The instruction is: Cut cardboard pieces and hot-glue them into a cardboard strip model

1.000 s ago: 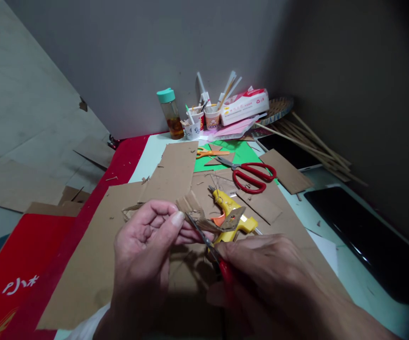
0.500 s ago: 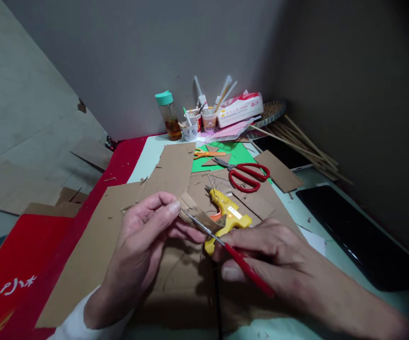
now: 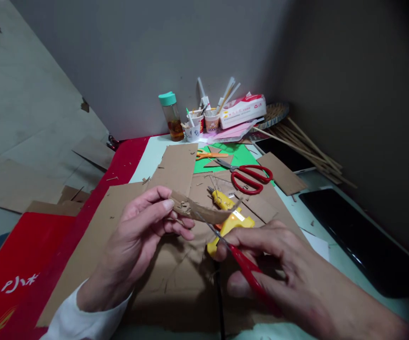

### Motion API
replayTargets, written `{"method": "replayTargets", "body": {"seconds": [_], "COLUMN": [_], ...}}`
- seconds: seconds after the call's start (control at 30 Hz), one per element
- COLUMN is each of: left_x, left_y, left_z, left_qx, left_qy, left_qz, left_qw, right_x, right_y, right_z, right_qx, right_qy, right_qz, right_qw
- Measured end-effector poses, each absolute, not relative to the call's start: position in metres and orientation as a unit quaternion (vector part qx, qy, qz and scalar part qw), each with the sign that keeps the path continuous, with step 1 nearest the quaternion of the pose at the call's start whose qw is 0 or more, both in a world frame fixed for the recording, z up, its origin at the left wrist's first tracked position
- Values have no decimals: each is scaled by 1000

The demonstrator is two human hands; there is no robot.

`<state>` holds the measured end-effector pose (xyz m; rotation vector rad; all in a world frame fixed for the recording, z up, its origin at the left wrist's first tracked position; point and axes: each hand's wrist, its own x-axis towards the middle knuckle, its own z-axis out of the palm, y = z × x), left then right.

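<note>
A left hand point(image 3: 138, 236) pinches a curved cardboard strip point(image 3: 200, 211) just above the yellow glue gun point(image 3: 229, 222), presenting its edge to red-handled scissors point(image 3: 241, 264) gripped in the right hand point(image 3: 289, 278), blades meeting the strip from below.

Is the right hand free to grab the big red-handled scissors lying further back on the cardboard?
Probably not: the right hand already grips small red-handled scissors, though nothing covers the big red-handled scissors.

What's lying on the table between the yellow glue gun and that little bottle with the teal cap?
In the head view, brown cardboard sheets fill the stretch from glue gun to bottle.
</note>
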<state>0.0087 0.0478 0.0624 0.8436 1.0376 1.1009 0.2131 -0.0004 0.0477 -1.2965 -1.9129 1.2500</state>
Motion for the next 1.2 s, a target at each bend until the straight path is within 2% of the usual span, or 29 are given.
{"method": "replayTargets", "body": {"seconds": [0.17,0.4,0.67,0.8,0.97,1.2], "left_x": [8,10,17,18,11,-1], "left_y": [40,37,41,36,35,48], "left_z": [61,60,50,46,47,46], "left_qx": [357,303,247,283,376,510], "left_qy": [446,463,471,455,457,496], "left_qz": [480,488,524,528,456,361], "left_qw": [666,676,666,658,664,603], "right_x": [214,215,205,205,215,222], "right_y": [-4,-4,-1,-4,-4,0], "right_z": [48,43,36,27,32,46], "right_qx": [-462,-448,-496,-507,-488,-504], "right_qy": [-693,-721,-771,-794,-818,-822], "right_qz": [481,482,314,224,231,224], "right_qw": [273,218,247,250,197,143]}}
